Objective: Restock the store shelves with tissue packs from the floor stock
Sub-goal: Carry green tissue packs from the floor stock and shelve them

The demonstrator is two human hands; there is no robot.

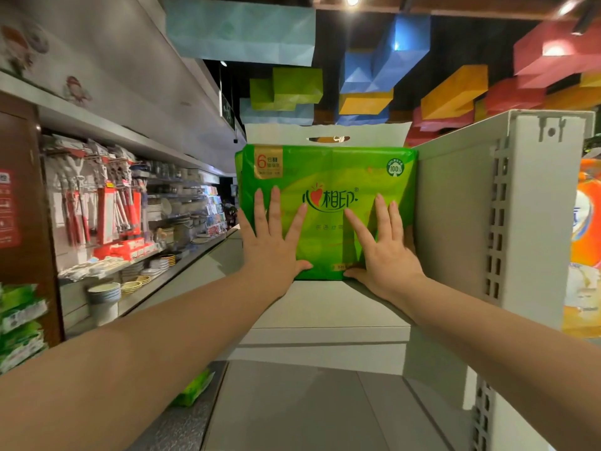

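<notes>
Green tissue pack (328, 203) upright on white shelf (325, 307); left hand (272, 242), right hand (385, 252) flat against it; apparently touching upright (455, 222).

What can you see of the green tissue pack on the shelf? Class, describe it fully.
The green tissue pack is a glossy plastic-wrapped bundle with a white carry flap and slot handle on top. Its front shows a red heart logo, Chinese characters, a gold corner label with a "6" and a round "100%" badge. It stands upright on the white shelf, close beside the perforated side panel. The left hand and right hand press flat against its front, fingers spread.
</notes>
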